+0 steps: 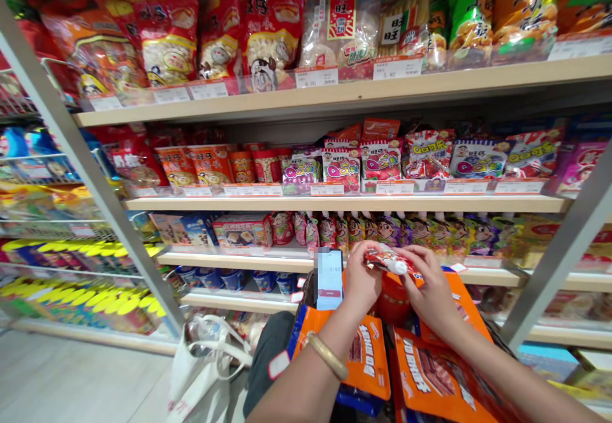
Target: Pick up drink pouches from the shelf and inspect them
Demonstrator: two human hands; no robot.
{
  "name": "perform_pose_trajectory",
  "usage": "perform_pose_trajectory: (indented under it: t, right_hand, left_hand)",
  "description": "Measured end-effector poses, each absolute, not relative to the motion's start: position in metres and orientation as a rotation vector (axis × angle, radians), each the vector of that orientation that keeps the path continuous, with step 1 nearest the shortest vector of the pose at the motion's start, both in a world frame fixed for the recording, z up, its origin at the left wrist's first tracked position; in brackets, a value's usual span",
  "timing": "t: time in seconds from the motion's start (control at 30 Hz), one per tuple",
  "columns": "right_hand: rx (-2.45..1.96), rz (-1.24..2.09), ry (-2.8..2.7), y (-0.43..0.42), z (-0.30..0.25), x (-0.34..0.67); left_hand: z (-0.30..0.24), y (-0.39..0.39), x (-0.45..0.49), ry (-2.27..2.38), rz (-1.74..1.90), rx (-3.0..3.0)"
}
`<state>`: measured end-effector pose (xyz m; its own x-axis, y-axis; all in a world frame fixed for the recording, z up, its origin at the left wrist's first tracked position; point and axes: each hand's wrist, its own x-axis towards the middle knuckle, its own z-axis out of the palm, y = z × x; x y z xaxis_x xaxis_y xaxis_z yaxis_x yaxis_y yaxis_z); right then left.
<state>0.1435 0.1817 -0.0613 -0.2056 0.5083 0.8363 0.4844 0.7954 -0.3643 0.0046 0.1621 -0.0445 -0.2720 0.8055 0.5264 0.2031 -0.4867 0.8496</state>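
Both my hands hold one small red snack packet (pixel 388 259) in front of the third shelf. My left hand (pixel 361 278) grips its left end, fingers closed, and a gold bangle (pixel 327 355) sits on that wrist. My right hand (pixel 429 283) pinches the packet's right end. A phone (pixel 329 279) with a lit screen stands upright just left of my left hand. Under my forearms lie several orange snack bags (pixel 366 353) in a blue basket (pixel 356 401).
Wooden shelves (pixel 335 95) packed with snack bags and price tags fill the view, framed by slanted grey uprights (pixel 90 168). A white tote bag (pixel 201 372) lies on the floor at lower left. Yellow-packaged goods line the left-hand shelving (pixel 71 248).
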Motion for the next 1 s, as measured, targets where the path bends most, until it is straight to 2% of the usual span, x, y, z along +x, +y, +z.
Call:
perform_pose_trajectory:
  t: [0.23, 0.37, 0.57, 0.73, 1.0]
  right_hand:
    - [-0.624, 0.218, -1.908, 0.190, -0.028, 0.131]
    - [-0.536, 0.369, -1.948, 0.189, -0.013, 0.090]
    - [-0.619, 0.696, -1.870, 0.194, -0.013, -0.008]
    - [-0.700, 0.750, -1.870, 0.210, -0.027, -0.075]
    - [-0.984, 0.825, -1.890, 0.235, -0.043, -0.130]
  left_hand:
    - [0.010, 0.135, -0.039, 1.414, 1.454, 2.059]
    - [0.022, 0.121, -0.090, 1.351, 1.429, 2.289]
    - [0.002, 0.121, -0.165, 1.728, 1.603, 2.142]
    - [-0.028, 0.142, -0.216, 1.944, 1.663, 1.947]
    - [-0.056, 0.176, -0.257, 2.229, 1.547, 1.725]
